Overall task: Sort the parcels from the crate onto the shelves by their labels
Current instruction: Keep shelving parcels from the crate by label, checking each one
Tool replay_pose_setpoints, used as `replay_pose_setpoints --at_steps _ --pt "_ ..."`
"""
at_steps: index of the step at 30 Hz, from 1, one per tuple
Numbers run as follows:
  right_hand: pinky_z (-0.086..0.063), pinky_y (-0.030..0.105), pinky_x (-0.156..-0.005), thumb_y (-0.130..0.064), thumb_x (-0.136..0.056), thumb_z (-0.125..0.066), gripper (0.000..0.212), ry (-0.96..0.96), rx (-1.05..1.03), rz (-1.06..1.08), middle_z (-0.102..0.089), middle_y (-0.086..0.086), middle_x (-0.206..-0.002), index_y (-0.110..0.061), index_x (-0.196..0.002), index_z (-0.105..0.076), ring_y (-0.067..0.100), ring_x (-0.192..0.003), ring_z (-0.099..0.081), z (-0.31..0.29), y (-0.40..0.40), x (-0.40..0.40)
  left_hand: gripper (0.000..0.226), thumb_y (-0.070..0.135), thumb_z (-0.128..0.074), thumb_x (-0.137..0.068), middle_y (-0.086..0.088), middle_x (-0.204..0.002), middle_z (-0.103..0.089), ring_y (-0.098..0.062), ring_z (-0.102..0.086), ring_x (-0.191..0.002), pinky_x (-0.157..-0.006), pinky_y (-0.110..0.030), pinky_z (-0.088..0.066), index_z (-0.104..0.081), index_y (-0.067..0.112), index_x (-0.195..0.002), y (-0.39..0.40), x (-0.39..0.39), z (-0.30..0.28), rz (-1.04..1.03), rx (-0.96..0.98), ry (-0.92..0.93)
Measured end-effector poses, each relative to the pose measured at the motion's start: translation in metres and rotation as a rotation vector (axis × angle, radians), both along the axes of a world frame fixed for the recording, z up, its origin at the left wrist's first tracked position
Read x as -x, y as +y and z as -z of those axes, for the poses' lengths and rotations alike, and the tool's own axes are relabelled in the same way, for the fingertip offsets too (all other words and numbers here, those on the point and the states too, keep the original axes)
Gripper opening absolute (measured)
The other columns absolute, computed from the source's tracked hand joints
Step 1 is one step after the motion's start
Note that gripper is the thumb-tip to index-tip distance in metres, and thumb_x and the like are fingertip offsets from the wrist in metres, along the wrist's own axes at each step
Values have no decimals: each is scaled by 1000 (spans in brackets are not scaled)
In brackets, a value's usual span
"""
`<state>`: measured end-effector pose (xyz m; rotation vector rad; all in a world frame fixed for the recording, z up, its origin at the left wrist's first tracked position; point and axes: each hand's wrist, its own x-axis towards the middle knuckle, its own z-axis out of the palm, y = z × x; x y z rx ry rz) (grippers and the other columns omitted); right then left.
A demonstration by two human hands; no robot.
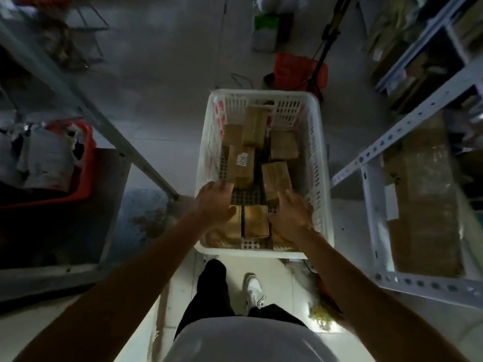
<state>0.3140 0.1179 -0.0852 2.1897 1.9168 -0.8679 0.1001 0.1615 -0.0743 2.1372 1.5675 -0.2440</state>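
Observation:
A white slotted plastic crate (pixel 319 163) stands on the floor in front of me with several brown cardboard parcels inside. One parcel (pixel 241 165) shows a small white label with digits. Two parcels (pixel 256 223) lie at the crate's near end. My left hand (pixel 215 202) reaches into the crate's near left with fingers spread, over a near parcel. My right hand (pixel 291 210) reaches in at the near right, fingers extended toward a parcel (pixel 276 177). Neither hand grips anything.
Metal shelving (pixel 407 131) with cardboard boxes runs along the right; a grey shelf frame (pixel 86 108) stands on the left. A red bin (pixel 83 184) with white bags sits at the left. A red crate (pixel 295 69) and a stand lie beyond. My legs and white shoe (pixel 252 288) are below.

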Motion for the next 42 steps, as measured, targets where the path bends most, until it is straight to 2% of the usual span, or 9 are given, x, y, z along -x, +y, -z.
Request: replay_pose_setpoints --at_steps 5,11,17,23,26,32,35,38,42 --pt "-28 52 -116 -33 -84 -65 80 32 -27 267 -43 6 -148 -24 -153 -24 32 -137 -37 9 26 10 65 42 -54 -92 -15 -146 -45 -34 -44 -131 -107 -40 -36 -36 12 -147 70 -13 4 223 32 7" --pt "-42 40 -103 -48 -89 -59 74 205 63 632 -49 16 -143 -14 -150 -34 35 -129 -50 34 53 22 66 39 -56 -95 -14 -152 -35 -37 -37 -136 -108 -45 -36 -29 13 -149 153 -53 29 479 117 152" --pt "-36 38 -107 -56 -93 -48 77 245 137 797 -38 14 -155 -16 -156 -26 31 -140 -39 48 63 26 68 45 -55 -92 -13 -145 -42 -36 -42 -132 -107 -44 -42 -31 15 -149 188 -87 68 654 143 133" --pt "-40 29 -95 -30 -98 -56 59 411 121 1069 -47 15 -148 -11 -150 -36 27 -131 -48 104 94 18 69 44 -54 -93 -13 -149 -39 -36 -42 -131 -104 -44 -41 -32 12 -150 222 -118 147 708 130 85" --pt "-48 33 -85 -27 -97 -59 46 498 90 1212 -61 15 -131 -9 -138 -50 26 -110 -59 149 113 14 75 39 -50 -97 -19 -155 -28 -39 -38 -135 -108 -46 -39 -17 5 -154 234 -131 192 657 225 64" --pt "-50 42 -97 -36 -86 -73 72 781 13 1595 -58 7 -133 -14 -146 -40 28 -118 -57 212 126 7 89 41 -60 -94 -17 -143 -48 -34 -55 -123 -87 -35 -50 -7 3 -155 234 -150 227 403 461 -32" --pt "-55 41 -93 -18 -83 -76 62 918 -135 1633 -64 3 -121 -15 -138 -48 22 -109 -63 205 120 22 87 39 -66 -91 -14 -143 -50 -31 -53 -126 -83 -29 -46 -15 4 -152 230 -142 211 284 538 -105" --pt "-56 26 -79 -1 -83 -72 54 1023 -308 1582 -68 12 -119 -7 -133 -52 22 -106 -67 179 109 48 56 35 -72 -87 -5 -117 -56 -27 -60 -110 -68 -24 -47 -34 13 -121 221 -122 184 226 571 -202" --pt "-56 42 -91 -30 -79 -76 59 958 -356 1549 -71 -4 -116 -25 -132 -52 16 -106 -69 129 91 72 66 34 -83 -77 -6 -118 -55 -24 -60 -108 -72 -25 -51 -37 13 -120 206 -88 141 241 518 -302"
